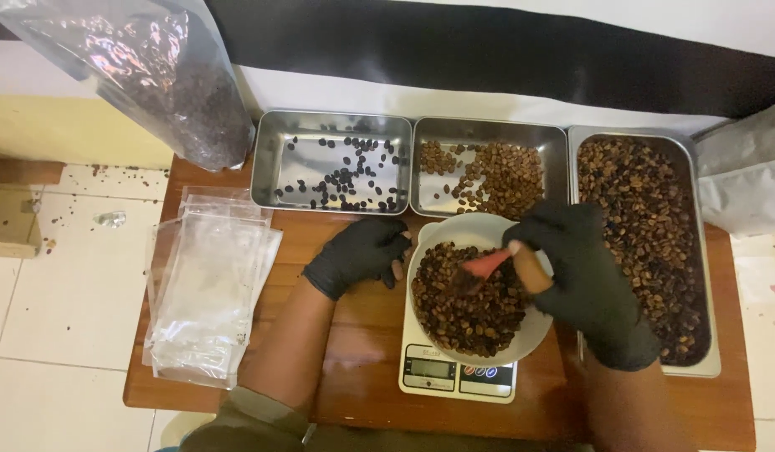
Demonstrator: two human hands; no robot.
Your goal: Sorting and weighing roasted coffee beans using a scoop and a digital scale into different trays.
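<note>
Head view: in the lower middle of the frame a white bowl of brown beans sits on a white scale, whose small display and round buttons face the lower edge; the left hand, in a black glove, rests at the bowl's left rim with fingers curled loosely and fingertips touching it, clasping nothing that shows; the right hand, also gloved, has its fingers closed around a red scoop whose tip is down among the beans; above the bowl stand two steel trays, the left tray with scattered dark beans, the middle tray with paler beans; a long tray of mixed beans fills the right side; a stack of clear flat bags lies at centre left on the wooden table; a large clear sack with dark beans leans in the upper left; a grey sack shows at the right edge.
</note>
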